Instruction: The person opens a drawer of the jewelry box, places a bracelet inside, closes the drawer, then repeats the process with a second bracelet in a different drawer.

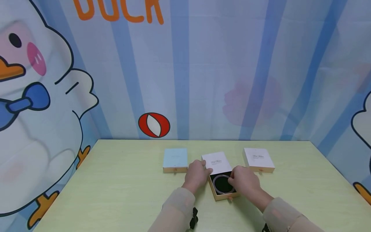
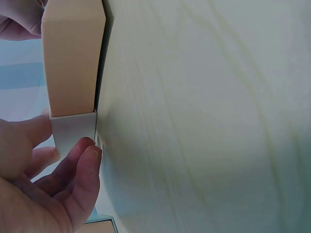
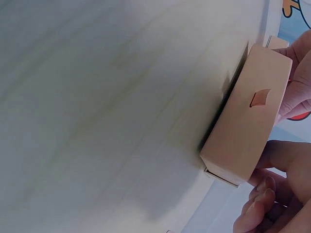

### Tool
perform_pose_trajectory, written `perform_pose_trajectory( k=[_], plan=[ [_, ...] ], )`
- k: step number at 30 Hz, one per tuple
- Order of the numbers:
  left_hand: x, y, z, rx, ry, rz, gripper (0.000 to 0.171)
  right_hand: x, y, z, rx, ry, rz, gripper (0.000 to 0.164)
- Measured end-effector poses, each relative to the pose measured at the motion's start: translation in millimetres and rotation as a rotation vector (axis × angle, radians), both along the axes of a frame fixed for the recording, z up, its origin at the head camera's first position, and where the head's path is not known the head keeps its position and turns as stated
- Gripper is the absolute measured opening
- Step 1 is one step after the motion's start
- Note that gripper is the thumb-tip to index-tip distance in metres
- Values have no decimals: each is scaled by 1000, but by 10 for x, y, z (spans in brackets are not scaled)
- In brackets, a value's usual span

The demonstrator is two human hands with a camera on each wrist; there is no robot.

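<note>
Across the pale wood-grained tabletop [image 1: 116, 183], a white box sleeve [image 1: 216, 162] lies with its black-lined drawer [image 1: 227, 197] pulled out, the bangle [image 1: 214, 185] inside it. Left hand [image 1: 197, 174]: partly closed, gripping the sleeve. Right hand [image 1: 245, 180]: fingers curled at the bangle's edge; grip cannot be told. Flanking: a light-blue box [image 1: 175, 158] and a white box [image 1: 258, 158]. Behind: blue-striped backdrop [image 1: 200, 64] printed with a cartoon duck [image 1: 34, 158] and red-and-white ball [image 1: 163, 125].

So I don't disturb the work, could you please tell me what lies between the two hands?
In the head view, the open box, with a ring in it, lies between the left hand and the right hand.
</note>
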State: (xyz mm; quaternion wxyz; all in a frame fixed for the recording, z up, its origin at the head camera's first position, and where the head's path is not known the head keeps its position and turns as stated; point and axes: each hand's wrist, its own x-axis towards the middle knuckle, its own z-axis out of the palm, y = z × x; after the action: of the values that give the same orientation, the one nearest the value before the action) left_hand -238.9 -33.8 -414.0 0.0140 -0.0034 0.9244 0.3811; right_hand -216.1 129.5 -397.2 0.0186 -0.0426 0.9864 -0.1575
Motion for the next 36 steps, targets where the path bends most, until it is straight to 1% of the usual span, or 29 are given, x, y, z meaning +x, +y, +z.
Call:
perform_pose_trajectory(
  k=[12, 25, 32, 36],
  plan=[
    [5, -5, 5, 19, -14, 0, 44, 4, -12, -2, 3, 5, 8, 20],
    [2, 6, 5, 3, -16, 17, 44, 7, 5, -20, 7, -18, 8, 20],
    [-5, 1, -3, 9, -20, 15, 45, 31, 27, -26, -14, -30, 28, 24],
    [-14, -2, -12, 9, -25, 13, 45, 41, 46, -33, -44, -39, 29, 19]
  ],
)
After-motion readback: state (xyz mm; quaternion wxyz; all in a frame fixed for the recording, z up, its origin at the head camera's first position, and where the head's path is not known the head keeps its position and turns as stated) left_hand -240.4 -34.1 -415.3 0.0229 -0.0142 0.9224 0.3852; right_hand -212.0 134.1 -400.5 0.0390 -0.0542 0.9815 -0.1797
